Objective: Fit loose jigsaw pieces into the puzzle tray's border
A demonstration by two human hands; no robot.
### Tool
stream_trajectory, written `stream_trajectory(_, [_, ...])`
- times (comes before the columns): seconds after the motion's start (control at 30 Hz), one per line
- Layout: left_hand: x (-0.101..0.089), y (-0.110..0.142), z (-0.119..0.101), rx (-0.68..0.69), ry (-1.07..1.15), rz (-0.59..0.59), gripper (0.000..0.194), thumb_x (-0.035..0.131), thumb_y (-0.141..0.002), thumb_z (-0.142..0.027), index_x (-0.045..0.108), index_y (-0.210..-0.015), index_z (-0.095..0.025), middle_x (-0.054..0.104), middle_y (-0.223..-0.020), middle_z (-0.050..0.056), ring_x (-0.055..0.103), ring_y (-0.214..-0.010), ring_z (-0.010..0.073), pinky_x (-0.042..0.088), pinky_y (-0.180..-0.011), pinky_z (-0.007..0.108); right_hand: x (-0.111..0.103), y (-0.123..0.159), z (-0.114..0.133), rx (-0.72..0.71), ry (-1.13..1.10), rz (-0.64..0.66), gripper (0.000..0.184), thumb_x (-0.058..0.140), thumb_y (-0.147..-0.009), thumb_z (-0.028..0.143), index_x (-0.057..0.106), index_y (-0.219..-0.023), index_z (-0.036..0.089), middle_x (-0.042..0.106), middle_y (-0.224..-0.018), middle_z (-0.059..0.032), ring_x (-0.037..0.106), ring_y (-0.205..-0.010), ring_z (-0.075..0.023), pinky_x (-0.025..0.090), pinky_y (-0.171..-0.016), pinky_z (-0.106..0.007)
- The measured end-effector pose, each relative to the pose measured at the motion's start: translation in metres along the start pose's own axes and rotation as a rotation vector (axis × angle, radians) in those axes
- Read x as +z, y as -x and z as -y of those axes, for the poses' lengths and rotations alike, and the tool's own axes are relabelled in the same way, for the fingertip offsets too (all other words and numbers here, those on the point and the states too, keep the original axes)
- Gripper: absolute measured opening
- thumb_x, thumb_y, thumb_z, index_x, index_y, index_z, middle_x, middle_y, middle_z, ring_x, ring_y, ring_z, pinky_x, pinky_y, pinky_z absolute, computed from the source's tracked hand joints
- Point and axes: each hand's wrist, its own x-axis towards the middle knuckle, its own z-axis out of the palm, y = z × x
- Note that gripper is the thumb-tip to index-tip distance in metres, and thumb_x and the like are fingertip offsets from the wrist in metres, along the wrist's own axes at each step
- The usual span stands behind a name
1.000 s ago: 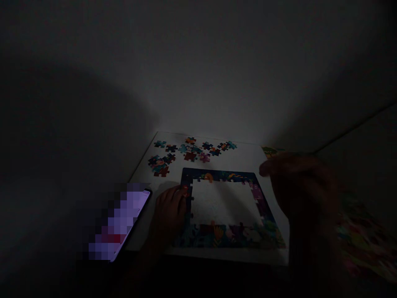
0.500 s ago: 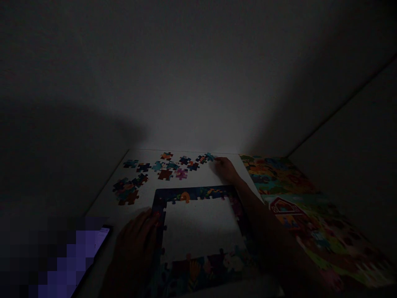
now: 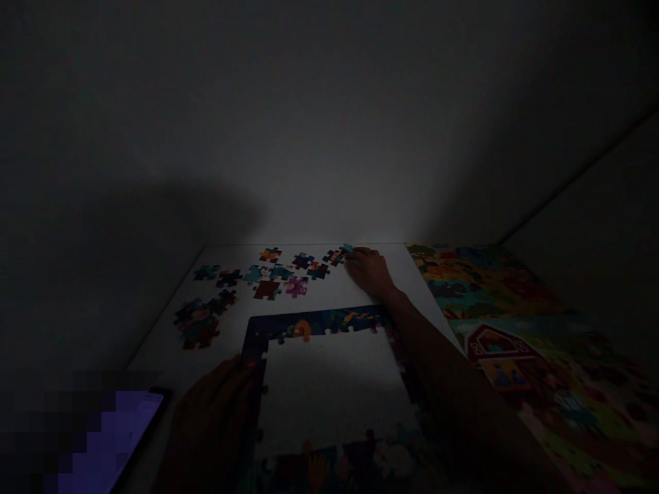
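Observation:
At the far edge of the white table, my right hand has its fingers curled onto a teal puzzle piece, part of which they cover. Just left of it lies a dark patterned puzzle piece. My left hand lies with its fingers stretched out along the left side of an assembled puzzle border, touching it. Bare table shows inside this dark blue border. Several loose pieces, among them a purple puzzle piece and a brown puzzle piece, are spread beyond the border. The light is dim.
On the right lie a colourful animal picture and a farm picture with a red barn. A phone with a lit screen is at the lower left. More pieces overlap in a pile. A pale wall rises behind the table.
My right hand has closed in over the teal piece, its fingers now covering more of it. My left hand stays on the border. The view has shifted slightly.

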Motion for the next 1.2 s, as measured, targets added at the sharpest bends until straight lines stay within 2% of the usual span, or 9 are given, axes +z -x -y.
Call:
stream_trajectory(0.2, [-0.002, 0.001, -0.006, -0.038, 0.002, 0.034, 0.039, 0.038, -0.1, -0.042, 0.064, -0.126, -0.03, 0.063, -0.133, 0.005, 0.057, -0.123, 0.0262, 0.048, -0.102, 0.051, -0.001, -0.001, 0.003, 0.073, 0.032, -0.034, 0.03, 0.051, -0.092, 0.029, 0.071, -0.113, 0.02, 0.063, -0.128, -0.0126, 0.055, -0.116, -0.0318, 0.041, -0.099, -0.046])
stream_trajectory(0.37, [-0.003, -0.001, -0.013, -0.032, 0.019, 0.009, 0.035, 0.04, -0.1, -0.038, 0.065, -0.124, -0.029, 0.064, -0.13, 0.006, 0.058, -0.122, 0.0254, 0.048, -0.101, 0.05, -0.003, 0.001, 0.005, 0.164, 0.086, -0.079, 0.029, 0.05, -0.09, 0.029, 0.072, -0.104, 0.017, 0.066, -0.119, -0.0162, 0.059, -0.109, -0.0317, 0.043, -0.093, -0.045])
stream_trajectory(0.7, [-0.006, -0.002, -0.011, -0.225, 0.147, -0.012, 0.039, 0.038, -0.1, -0.039, 0.064, -0.123, -0.023, 0.061, -0.136, 0.009, 0.057, -0.125, 0.0248, 0.049, -0.103, 0.048, -0.002, -0.003, -0.004, 0.285, 0.033, -0.117, 0.026, 0.052, -0.086, 0.031, 0.072, -0.097, 0.016, 0.072, -0.107, -0.0157, 0.065, -0.102, -0.0295, 0.044, -0.089, -0.04])
stream_trajectory(0.83, [-0.005, -0.018, -0.008, -0.188, 0.136, 0.007, 0.038, 0.037, -0.099, -0.035, 0.065, -0.122, -0.022, 0.061, -0.136, 0.009, 0.057, -0.125, 0.0247, 0.049, -0.104, 0.047, 0.0, -0.004, -0.011, 0.276, 0.011, -0.12, 0.026, 0.055, -0.084, 0.03, 0.071, -0.1, 0.019, 0.072, -0.109, -0.0133, 0.064, -0.106, -0.0307, 0.044, -0.092, -0.042])
stream_trajectory(0.97, [0.008, -0.042, -0.006, -0.124, 0.018, 0.005, 0.039, 0.038, -0.096, -0.028, 0.064, -0.124, -0.021, 0.057, -0.138, 0.013, 0.053, -0.128, 0.0287, 0.045, -0.106, 0.051, 0.003, -0.006, -0.025, 0.222, 0.005, -0.117, 0.037, 0.059, -0.08, 0.03, 0.068, -0.114, 0.019, 0.071, -0.115, -0.0133, 0.062, -0.108, -0.0315, 0.045, -0.093, -0.043])
stream_trajectory(1.2, [0.03, -0.087, -0.003, -0.213, -0.18, -0.091, 0.04, 0.043, -0.094, -0.025, 0.059, -0.129, -0.012, 0.051, -0.143, 0.021, 0.046, -0.134, 0.0354, 0.039, -0.109, 0.056, 0.006, -0.009, -0.037, 0.206, -0.037, -0.106, 0.052, 0.065, -0.076, 0.036, 0.064, -0.123, 0.016, 0.067, -0.115, -0.017, 0.062, -0.109, -0.0324, 0.047, -0.094, -0.046])
